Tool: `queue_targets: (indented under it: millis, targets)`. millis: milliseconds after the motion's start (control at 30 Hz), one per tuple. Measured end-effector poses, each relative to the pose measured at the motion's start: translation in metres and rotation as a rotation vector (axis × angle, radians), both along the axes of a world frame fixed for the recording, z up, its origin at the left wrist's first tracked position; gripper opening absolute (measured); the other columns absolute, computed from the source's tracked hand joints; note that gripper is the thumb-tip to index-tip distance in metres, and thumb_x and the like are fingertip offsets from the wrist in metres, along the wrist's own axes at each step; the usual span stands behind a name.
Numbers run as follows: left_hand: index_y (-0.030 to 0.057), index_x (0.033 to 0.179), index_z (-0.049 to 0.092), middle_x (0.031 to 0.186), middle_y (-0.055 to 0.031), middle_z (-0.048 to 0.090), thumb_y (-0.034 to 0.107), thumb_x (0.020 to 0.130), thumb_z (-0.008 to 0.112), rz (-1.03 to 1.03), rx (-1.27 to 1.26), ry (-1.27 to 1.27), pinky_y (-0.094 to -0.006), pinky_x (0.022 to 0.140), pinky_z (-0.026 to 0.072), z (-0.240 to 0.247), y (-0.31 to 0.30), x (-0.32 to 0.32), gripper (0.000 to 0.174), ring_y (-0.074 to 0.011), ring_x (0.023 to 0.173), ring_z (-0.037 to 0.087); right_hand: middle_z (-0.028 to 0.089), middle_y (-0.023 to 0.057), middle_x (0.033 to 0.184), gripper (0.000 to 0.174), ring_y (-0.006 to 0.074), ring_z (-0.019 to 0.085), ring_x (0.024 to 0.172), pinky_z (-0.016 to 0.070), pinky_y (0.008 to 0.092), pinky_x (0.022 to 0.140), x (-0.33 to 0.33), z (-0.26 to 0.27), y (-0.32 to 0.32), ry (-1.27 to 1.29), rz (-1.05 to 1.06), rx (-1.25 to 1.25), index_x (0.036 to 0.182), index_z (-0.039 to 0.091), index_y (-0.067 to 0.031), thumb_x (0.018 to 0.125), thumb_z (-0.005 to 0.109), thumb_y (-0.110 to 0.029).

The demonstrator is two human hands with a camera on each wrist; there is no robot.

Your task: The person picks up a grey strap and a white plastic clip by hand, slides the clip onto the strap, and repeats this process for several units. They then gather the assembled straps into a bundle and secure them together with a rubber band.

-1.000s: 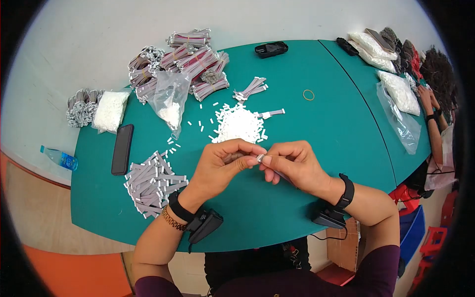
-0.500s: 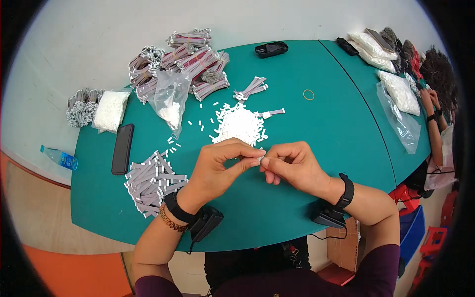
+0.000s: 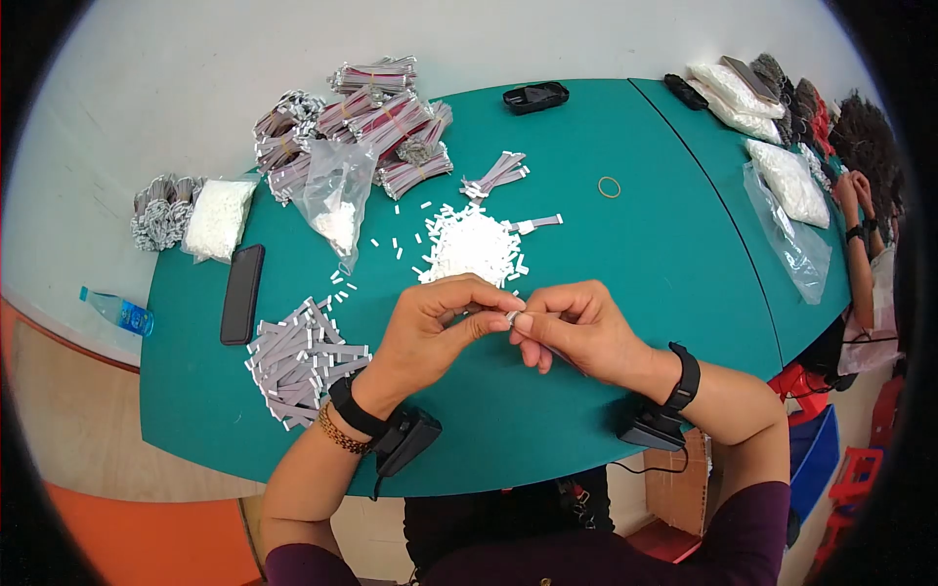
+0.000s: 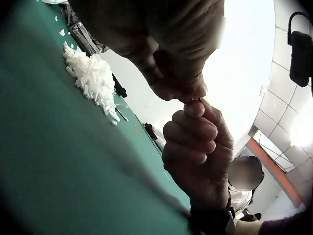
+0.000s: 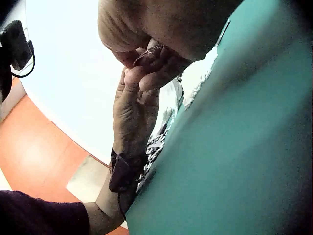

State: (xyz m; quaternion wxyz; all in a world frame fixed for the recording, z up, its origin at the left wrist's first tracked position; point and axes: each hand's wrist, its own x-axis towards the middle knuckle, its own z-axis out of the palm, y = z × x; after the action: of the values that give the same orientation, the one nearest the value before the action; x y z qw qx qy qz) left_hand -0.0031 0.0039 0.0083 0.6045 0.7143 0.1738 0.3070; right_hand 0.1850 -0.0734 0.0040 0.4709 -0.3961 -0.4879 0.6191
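To the far left of the heap of small white plastic pieces [image 3: 472,244], a black rectangular phone [image 3: 242,295] lies flat; nearer, on the heap's near-left side, is a tangle of grey flat ribbon cables with white ends [image 3: 298,366], too jumbled to count. A crumpled clear plastic bag [image 3: 337,176] sits just left of the heap, overlapping the rubber-banded grey-and-maroon cable bundles [image 3: 391,122] behind it. On the heap's near side, the left hand [image 3: 425,327] pinches a tiny silvery-white piece [image 3: 512,317] between thumb and forefinger; the fingertips cover most of it, so its shape cannot be made out. The right hand [image 3: 586,327] meets it there, thumb and forefinger pinching the same piece, remaining fingers curled; both wrist views are too dark to show the contact clearly. Right of the heap, beyond a thin yellow rubber band [image 3: 609,187], stand white-filled plastic bags [image 3: 789,186]; past them, another person's hands [image 3: 854,192] show, the body cut off by the dark lens edge.
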Motion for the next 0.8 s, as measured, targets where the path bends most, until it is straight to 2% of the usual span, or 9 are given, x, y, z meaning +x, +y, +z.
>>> queue_targets:
  millis: [200,300,400,500,800]
  targets:
    - [-0.0029,0.097,0.065,0.093,-0.0103,0.064,-0.002,0.083,0.062,0.001,0.091,0.008,-0.0268,0.078,0.0479,-0.0002,0.0003,-0.0006,0.015,-0.0154,0.087,0.060,0.062,0.0059,0.066,0.020,0.0086,0.059,0.058,0.0466,0.0197,0.050,-0.0005,-0.0005,-0.0009,0.045,0.015,0.009,0.080,0.063,0.0012,0.091,0.057,-0.015]
    - [-0.0001,0.098,0.066,0.090,-0.0090,0.065,0.003,0.083,0.063,0.017,0.094,0.002,-0.0265,0.077,0.0469,-0.0006,0.0000,0.0000,0.016,-0.0152,0.085,0.061,0.062,0.0056,0.066,0.021,0.0085,0.058,0.057,0.0465,0.0201,0.050,-0.0007,-0.0004,-0.0009,0.085,0.023,-0.014,0.081,0.064,0.0008,0.091,0.057,-0.016]
    - [-0.0035,0.097,0.065,0.093,-0.0100,0.064,-0.002,0.083,0.062,0.029,0.068,0.014,-0.0269,0.079,0.0480,0.0009,-0.0007,-0.0004,0.015,-0.0150,0.086,0.060,0.062,0.0050,0.067,0.021,0.0079,0.056,0.056,0.0457,0.0206,0.051,-0.0011,0.0006,-0.0004,0.144,0.033,-0.048,0.081,0.064,-0.0002,0.091,0.057,-0.018]
    - [-0.0041,0.097,0.065,0.093,-0.0097,0.064,-0.001,0.083,0.062,0.030,-0.087,-0.003,-0.0270,0.079,0.0482,0.0048,-0.0030,0.0010,0.014,-0.0148,0.086,0.060,0.062,0.0056,0.067,0.021,0.0084,0.057,0.056,0.0459,0.0208,0.051,-0.0011,0.0025,-0.0012,0.174,0.039,-0.067,0.082,0.064,0.0000,0.092,0.057,-0.018]
    - [-0.0039,0.097,0.065,0.093,-0.0097,0.064,0.000,0.083,0.063,-0.001,0.049,-0.034,-0.0261,0.078,0.0479,-0.0018,-0.0005,0.0002,0.014,-0.0142,0.086,0.060,0.063,0.0066,0.067,0.020,0.0093,0.057,0.056,0.0466,0.0208,0.052,-0.0025,0.0021,-0.0032,0.182,0.025,-0.071,0.083,0.064,0.0007,0.092,0.057,-0.016]
